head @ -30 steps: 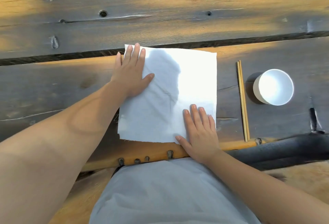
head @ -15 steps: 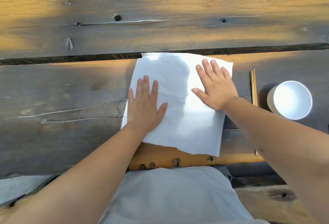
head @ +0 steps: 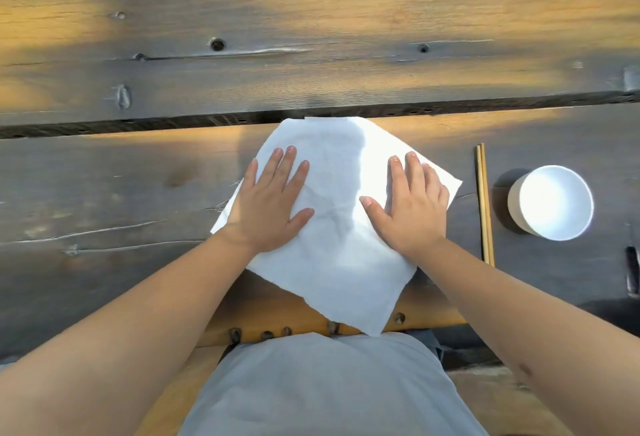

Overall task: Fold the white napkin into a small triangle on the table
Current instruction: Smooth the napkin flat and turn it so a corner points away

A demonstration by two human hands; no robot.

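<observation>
The white napkin lies flat and unfolded on the dark wooden table, turned like a diamond. Its near corner hangs over the table's front edge. My left hand rests palm down on the napkin's left part, fingers spread. My right hand lies flat on its right part, fingers reaching toward the right corner. Neither hand grips the cloth. The napkin's left edge is partly hidden under my left hand.
A pair of wooden chopsticks lies to the right of the napkin, pointing away from me. Beyond the chopsticks stands a white bowl. A dark gap between planks runs across just behind the napkin.
The napkin has turned from nearly square-on to a diamond position. Both hands have shifted on it: the left moved up and right, the right came back toward me.
</observation>
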